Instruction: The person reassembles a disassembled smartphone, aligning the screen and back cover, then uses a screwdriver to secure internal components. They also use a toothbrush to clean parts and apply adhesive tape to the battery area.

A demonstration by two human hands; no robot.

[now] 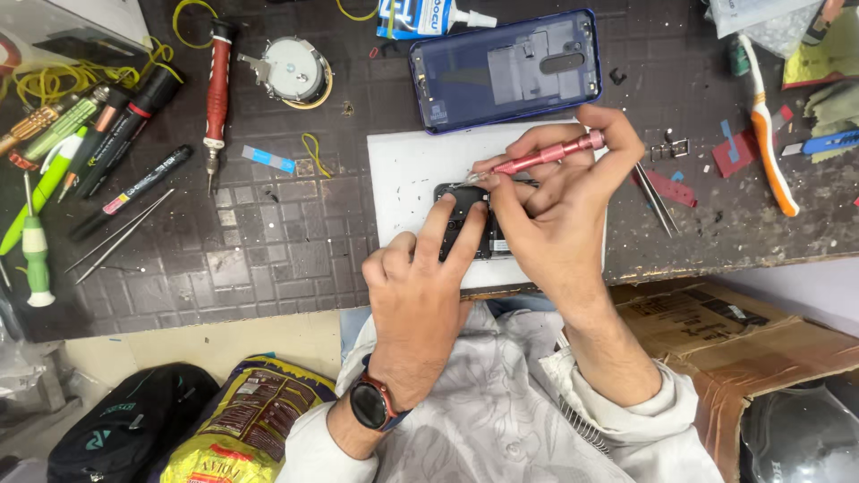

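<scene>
A small black phone part (465,228) lies on a white sheet (403,170) at the near edge of a dark workbench. My left hand (420,295) presses it down with two fingers; a watch sits on that wrist. My right hand (559,201) grips a pink screwdriver (550,154) whose tip points left onto the top of the black part. A blue phone back cover (506,67) lies face-up just beyond the sheet.
Left of the sheet lie a red screwdriver (216,89), pens and markers (107,134), tweezers (121,234), a green-handled tool (34,246) and a round metal part (291,70). Right: metal tweezers (658,199), an orange-white toothbrush (768,134). A cardboard box (734,335) and bags sit below.
</scene>
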